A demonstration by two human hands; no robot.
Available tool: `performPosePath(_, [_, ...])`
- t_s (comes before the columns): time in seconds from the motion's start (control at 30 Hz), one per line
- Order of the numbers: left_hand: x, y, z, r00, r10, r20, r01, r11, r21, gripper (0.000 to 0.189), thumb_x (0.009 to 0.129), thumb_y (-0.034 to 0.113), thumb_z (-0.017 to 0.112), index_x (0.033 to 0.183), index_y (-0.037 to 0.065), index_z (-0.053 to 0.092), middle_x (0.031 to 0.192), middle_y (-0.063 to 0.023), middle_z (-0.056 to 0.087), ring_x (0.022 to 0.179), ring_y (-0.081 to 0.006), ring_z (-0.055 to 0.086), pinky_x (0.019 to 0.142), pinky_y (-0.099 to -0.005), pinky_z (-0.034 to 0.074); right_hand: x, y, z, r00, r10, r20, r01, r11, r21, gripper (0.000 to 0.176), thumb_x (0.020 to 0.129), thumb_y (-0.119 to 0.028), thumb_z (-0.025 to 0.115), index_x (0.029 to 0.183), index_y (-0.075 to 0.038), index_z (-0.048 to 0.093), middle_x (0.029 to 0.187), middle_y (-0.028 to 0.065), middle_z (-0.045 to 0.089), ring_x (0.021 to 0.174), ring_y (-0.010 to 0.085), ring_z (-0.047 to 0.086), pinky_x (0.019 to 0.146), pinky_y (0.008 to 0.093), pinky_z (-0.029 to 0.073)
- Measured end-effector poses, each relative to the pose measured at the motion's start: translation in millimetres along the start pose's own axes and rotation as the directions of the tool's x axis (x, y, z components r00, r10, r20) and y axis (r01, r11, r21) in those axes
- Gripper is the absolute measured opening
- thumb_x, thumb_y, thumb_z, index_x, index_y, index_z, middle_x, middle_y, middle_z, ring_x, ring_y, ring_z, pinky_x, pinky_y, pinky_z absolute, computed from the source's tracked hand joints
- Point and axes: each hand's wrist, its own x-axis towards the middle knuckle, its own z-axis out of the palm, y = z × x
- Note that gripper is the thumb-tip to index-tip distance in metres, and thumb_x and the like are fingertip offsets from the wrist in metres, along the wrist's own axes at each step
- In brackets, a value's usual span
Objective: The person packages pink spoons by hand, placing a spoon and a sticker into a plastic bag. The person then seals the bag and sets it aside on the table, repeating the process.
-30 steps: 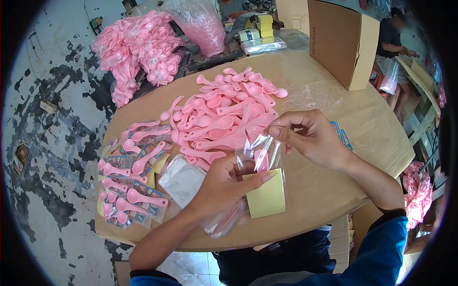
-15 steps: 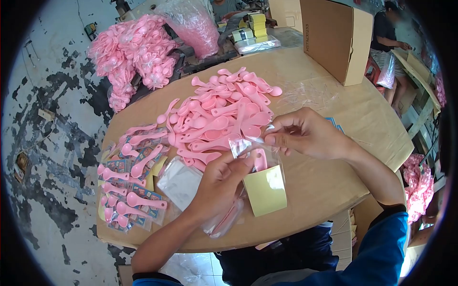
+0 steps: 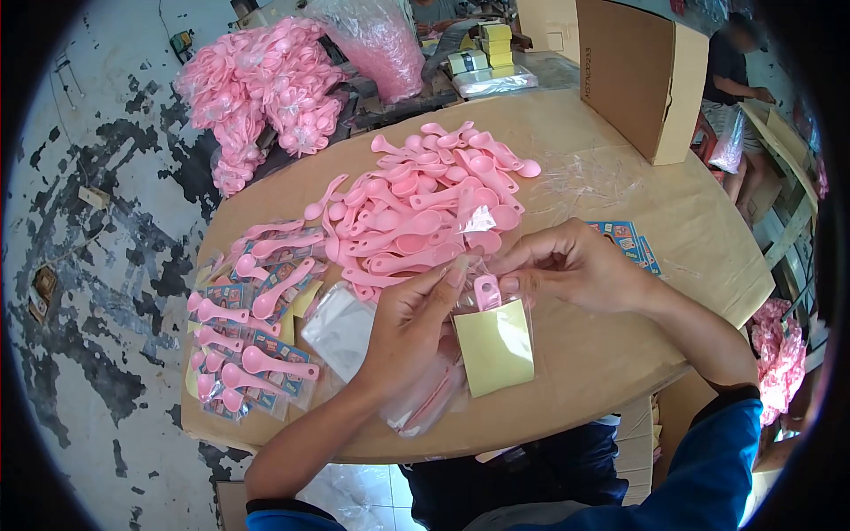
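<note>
My left hand (image 3: 416, 314) and my right hand (image 3: 575, 270) pinch the two sides of the top of a clear plastic bag (image 3: 531, 305). Inside the bag is a yellow card (image 3: 498, 352), with the handle of a pink spoon (image 3: 486, 291) above it. Behind my hands lies a heap of loose pink spoons (image 3: 407, 234). Bagged spoons with blue printed cards (image 3: 257, 354) lie at the table's left. A stack of empty clear bags (image 3: 338, 329) sits beside my left forearm, and more clear bags (image 3: 425, 398) lie under my left hand.
Blue printed cards (image 3: 624, 237) rest behind my right hand. Thin clear strips (image 3: 584, 177) lie near a cardboard box (image 3: 642, 80). Bundled pink spoons (image 3: 266, 84) and a filled plastic sack (image 3: 381, 53) stand beyond the table (image 3: 708, 239). Another person (image 3: 735, 80) sits at the far right.
Both hands have moved closer together at the bag's top, the right one slightly lower. The flap that covered my left fingers has shifted upward. The whole view has shifted slightly.
</note>
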Motion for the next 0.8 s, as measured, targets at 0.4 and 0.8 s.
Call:
performPosePath(0.4, [3,-2,-4,0.996,0.077,0.037,-0.083,0.982,0.168,0.034,0.102,0.021,0.05,0.131,0.003,0.056,0.095,-0.0012,0.066,0.08,-0.0027,0.058,0.066,-0.0191,0.047,0,9,2,0.992,-0.111,-0.062,0.107,0.992,-0.065,0.023,0.093,-0.01,0.064,0.115,-0.003,0.068,0.089,0.004,0.069,0.076,0.0074,0.061,0.07,0.0231,0.051])
performPosePath(0.8, [12,-4,-27,0.92,0.323,0.221,-0.381,0.871,0.31,0.017,0.099,0.009,0.052,0.112,0.001,0.06,0.098,-0.0045,0.066,0.086,-0.0065,0.06,0.074,-0.0219,0.048,1,13,-10,0.938,-0.346,-0.003,0.339,0.92,-0.195,0.028,0.086,0.007,0.057,0.106,-0.004,0.072,0.095,0.0095,0.072,0.081,0.0151,0.065,0.079,0.0294,0.051])
